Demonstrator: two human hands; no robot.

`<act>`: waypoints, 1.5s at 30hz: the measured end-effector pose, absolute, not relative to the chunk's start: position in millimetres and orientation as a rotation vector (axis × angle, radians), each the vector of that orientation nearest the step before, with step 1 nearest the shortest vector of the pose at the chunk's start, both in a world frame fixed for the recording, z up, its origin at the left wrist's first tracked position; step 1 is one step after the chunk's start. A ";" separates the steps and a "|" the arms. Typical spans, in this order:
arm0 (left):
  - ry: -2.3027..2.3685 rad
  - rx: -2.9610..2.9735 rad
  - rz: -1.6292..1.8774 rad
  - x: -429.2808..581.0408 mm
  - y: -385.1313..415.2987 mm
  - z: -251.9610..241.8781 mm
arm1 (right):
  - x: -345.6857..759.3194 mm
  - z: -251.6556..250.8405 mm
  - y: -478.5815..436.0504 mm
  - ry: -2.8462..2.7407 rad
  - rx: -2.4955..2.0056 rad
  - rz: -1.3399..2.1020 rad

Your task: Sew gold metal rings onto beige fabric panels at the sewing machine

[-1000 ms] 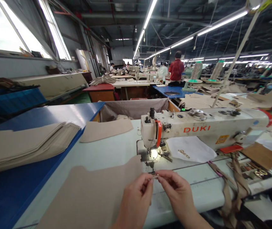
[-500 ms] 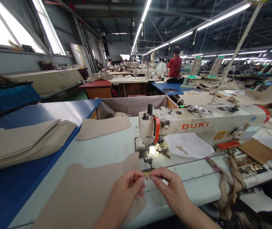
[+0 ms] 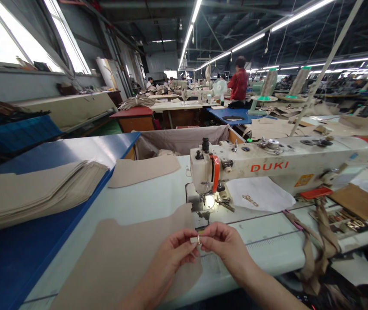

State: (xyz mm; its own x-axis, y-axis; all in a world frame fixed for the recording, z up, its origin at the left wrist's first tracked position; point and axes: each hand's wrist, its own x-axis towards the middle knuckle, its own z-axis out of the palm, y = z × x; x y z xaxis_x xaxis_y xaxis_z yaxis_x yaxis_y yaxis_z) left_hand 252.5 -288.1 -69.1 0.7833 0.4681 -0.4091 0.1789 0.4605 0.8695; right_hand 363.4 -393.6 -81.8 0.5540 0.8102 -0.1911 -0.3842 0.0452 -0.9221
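Turned into plainer view since the earlier frame is a short pale strip [image 3: 193, 240], held in both hands above the tabletop [image 3: 145, 204]. With the hands as clock centre, a sewing machine [image 3: 268, 167] is seen between 1 and 2 o'clock, and a large beige panel [image 3: 116, 258] is spread at 8 to 9, partly beneath the left hand [image 3: 173, 252]. By its fingers the strip is pinched; the right hand's [image 3: 227, 244] fingers are clamped at a gold-coloured ring [image 3: 198, 240], at the strip's 3 o'clock end.

Panel stack [image 3: 38, 193] left, large panel [image 3: 116, 258] mid, sewing machine [image 3: 313, 157] right.
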 end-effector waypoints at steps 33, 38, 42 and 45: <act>0.780 1.618 0.208 248.6 -290.2 -39.1 | 352.8 -71.8 -413.0 -0.865 -1.592 0.600; 0.750 1.513 0.216 251.1 -286.4 -44.3 | 351.8 -72.0 -411.3 -0.822 -1.602 0.540; 0.694 1.487 0.246 250.7 -286.0 -50.2 | 353.6 -71.6 -411.9 -0.813 -1.603 0.538; 0.668 1.553 0.266 249.5 -289.0 -51.4 | 355.2 -70.4 -413.7 -0.843 -1.625 0.557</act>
State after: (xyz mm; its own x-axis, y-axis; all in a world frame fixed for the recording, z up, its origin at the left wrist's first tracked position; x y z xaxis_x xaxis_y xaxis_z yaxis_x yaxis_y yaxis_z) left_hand 249.5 -289.0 -51.4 0.7988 0.5576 -0.2258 0.2503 0.0332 0.9676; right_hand 355.2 -413.7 -70.4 0.6271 0.7744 0.0846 0.2256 -0.0765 -0.9712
